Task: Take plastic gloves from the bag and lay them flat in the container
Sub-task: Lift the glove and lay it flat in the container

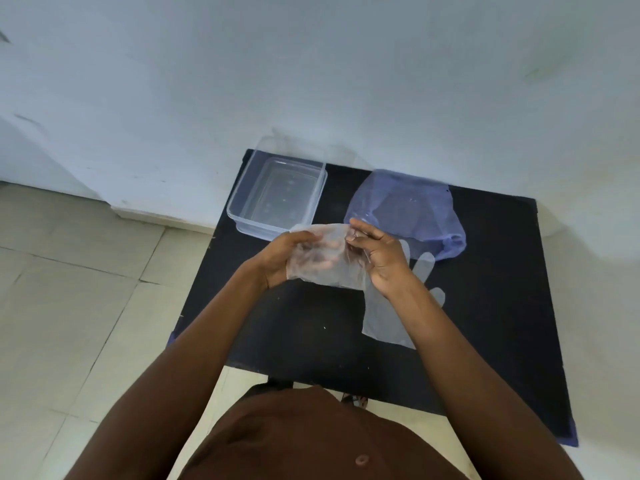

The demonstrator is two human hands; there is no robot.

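Both my hands hold a clear plastic glove [323,268] above the middle of the black table [311,334]. My left hand [289,256] grips its left side from below. My right hand [377,254] pinches its upper right edge. A second clear glove [388,317] lies flat on the table under my right wrist, its fingers pointing toward the bag. The translucent blue bag [408,209] lies at the back right. The clear rectangular container [242,188] stands at the back left and looks to hold nothing.
The small table stands against a white wall [311,81]. A clear lid [304,148] leans behind the container against the wall. Pale floor tiles [69,289] lie to the left. My brown shirt [311,438] fills the bottom of the view.
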